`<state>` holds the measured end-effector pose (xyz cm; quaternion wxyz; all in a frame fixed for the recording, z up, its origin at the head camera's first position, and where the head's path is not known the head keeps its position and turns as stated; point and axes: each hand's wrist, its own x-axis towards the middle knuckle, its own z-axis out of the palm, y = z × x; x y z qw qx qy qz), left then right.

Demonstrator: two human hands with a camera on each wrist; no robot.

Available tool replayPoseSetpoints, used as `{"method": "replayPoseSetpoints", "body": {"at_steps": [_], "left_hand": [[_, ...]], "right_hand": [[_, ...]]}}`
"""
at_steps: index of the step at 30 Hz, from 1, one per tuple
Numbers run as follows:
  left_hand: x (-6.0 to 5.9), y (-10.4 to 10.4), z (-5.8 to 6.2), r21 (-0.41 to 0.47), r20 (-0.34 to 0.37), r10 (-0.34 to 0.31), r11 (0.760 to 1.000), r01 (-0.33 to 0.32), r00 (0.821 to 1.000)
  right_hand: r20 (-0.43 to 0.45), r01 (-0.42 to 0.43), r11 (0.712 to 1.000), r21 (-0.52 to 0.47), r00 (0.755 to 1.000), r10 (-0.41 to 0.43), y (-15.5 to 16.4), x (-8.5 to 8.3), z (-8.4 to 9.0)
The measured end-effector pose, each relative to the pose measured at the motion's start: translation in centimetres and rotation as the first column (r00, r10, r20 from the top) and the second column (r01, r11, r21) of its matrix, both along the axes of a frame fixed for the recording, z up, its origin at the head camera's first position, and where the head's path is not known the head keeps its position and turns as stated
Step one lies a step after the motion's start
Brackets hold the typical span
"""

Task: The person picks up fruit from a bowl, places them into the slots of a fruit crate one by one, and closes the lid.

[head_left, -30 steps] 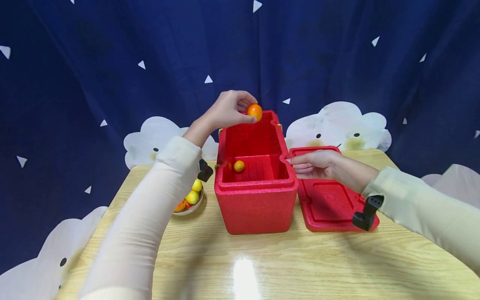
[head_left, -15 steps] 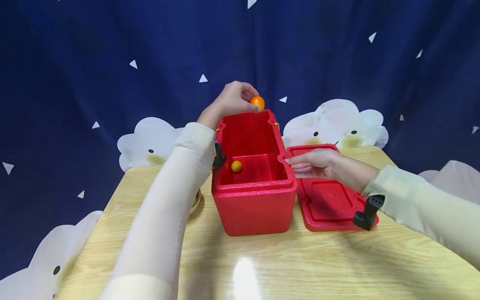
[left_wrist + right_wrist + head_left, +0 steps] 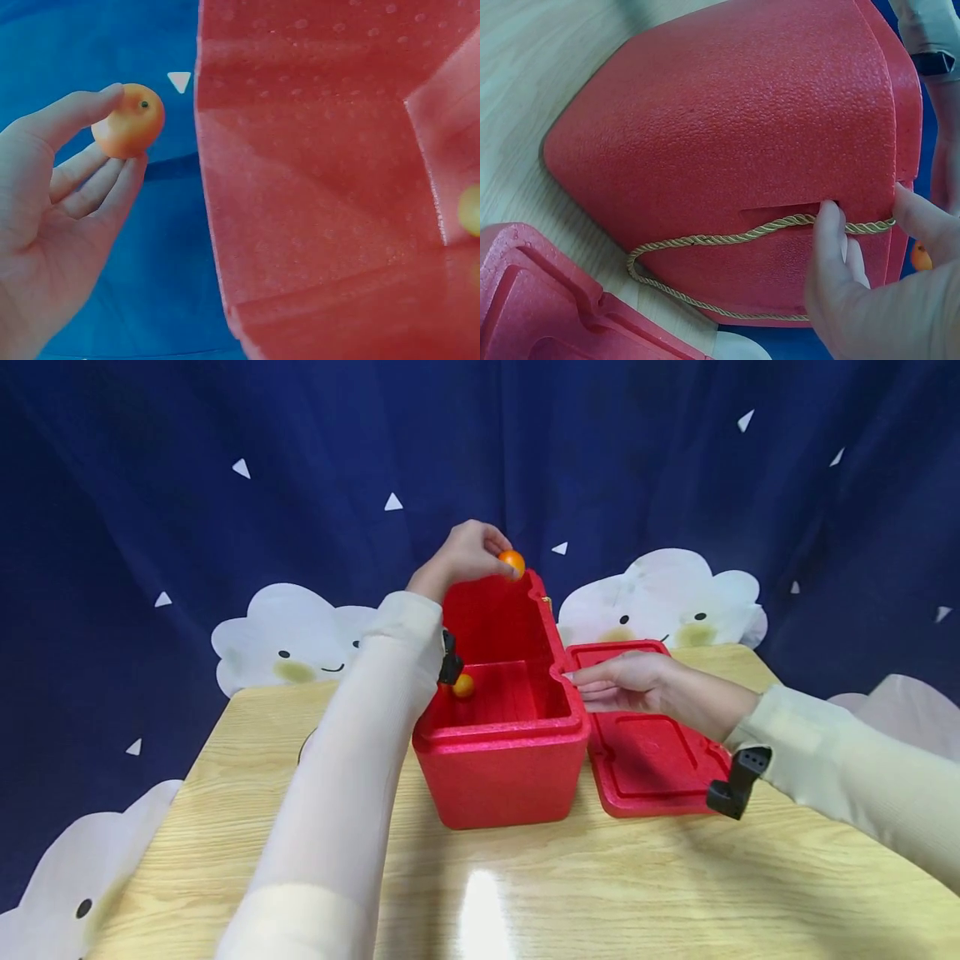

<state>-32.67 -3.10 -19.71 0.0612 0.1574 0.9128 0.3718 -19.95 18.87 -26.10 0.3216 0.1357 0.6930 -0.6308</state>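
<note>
- Left hand [image 3: 463, 553]: fingertips pinch a small orange fruit [image 3: 512, 562] above the far rim of the open red foam box [image 3: 501, 760]; the cavity lies below and toward the person.
- Right hand [image 3: 628, 683]: fingers nearly straight, resting against the box's right rim, above the lid [image 3: 648, 760] lying flat.
- Second fruit [image 3: 463, 686]: inside, at the left wall; open floor remains to its right.

My left hand [image 3: 461, 553] pinches a small orange fruit [image 3: 512, 562] above the far edge of the open red foam box [image 3: 501, 735]. Another fruit [image 3: 463, 686] sits inside, my right hand [image 3: 626, 681] touches the box's rim, lid [image 3: 649, 756] lies alongside.
</note>
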Motion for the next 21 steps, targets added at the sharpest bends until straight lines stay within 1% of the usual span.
{"method": "replayPoseSetpoints", "body": {"at_steps": [2, 6, 8, 10, 13, 15, 16, 19, 21], "left_hand": [[0.1, 0.0, -0.3, -0.020, 0.023, 0.005, 1.000, -0.005, 1.000], [0.0, -0.3, -0.8, -0.108, 0.089, 0.034, 0.994, -0.024, 0.995], [-0.2, -0.3, -1.0, -0.181, 0.112, 0.055, 0.983, -0.034, 0.992], [-0.1, -0.4, -1.0, -0.229, 0.140, 0.078, 0.972, -0.044, 0.987], [0.3, -0.3, -0.7, -0.282, 0.151, 0.091, 0.958, -0.046, 0.984], [0.6, -0.2, -0.4, -0.287, 0.149, 0.086, 0.957, -0.040, 0.985], [0.7, -0.2, -0.2, -0.293, 0.136, 0.076, 0.956, -0.033, 0.988], [1.0, -0.2, 0.4, -0.250, 0.103, 0.046, 0.968, -0.019, 0.994], [1.5, -0.4, 0.8, -0.195, 0.076, 0.024, 0.981, -0.009, 0.997]], "right_hand": [[-0.002, -0.009, 1.000, 0.002, 1.000, 0.009, -0.1, 0.1, 0.0], [-0.009, -0.020, 1.000, 0.017, 1.000, 0.020, -0.4, 0.2, 0.0], [-0.011, -0.016, 1.000, 0.006, 1.000, 0.016, -0.5, 0.3, -0.1], [-0.015, -0.014, 1.000, -0.009, 1.000, 0.013, -0.6, 0.3, -0.1], [-0.020, -0.016, 1.000, -0.020, 1.000, 0.016, -0.7, 0.3, -0.2], [-0.027, -0.024, 1.000, -0.013, 0.999, 0.023, -0.7, 0.3, -0.2], [-0.028, -0.025, 1.000, -0.008, 0.999, 0.025, -0.8, 0.3, -0.2], [-0.032, -0.026, 1.000, 0.009, 0.999, 0.026, -0.7, 0.2, -0.2], [-0.030, -0.020, 1.000, 0.019, 0.999, 0.021, -0.6, 0.2, -0.3]]}}
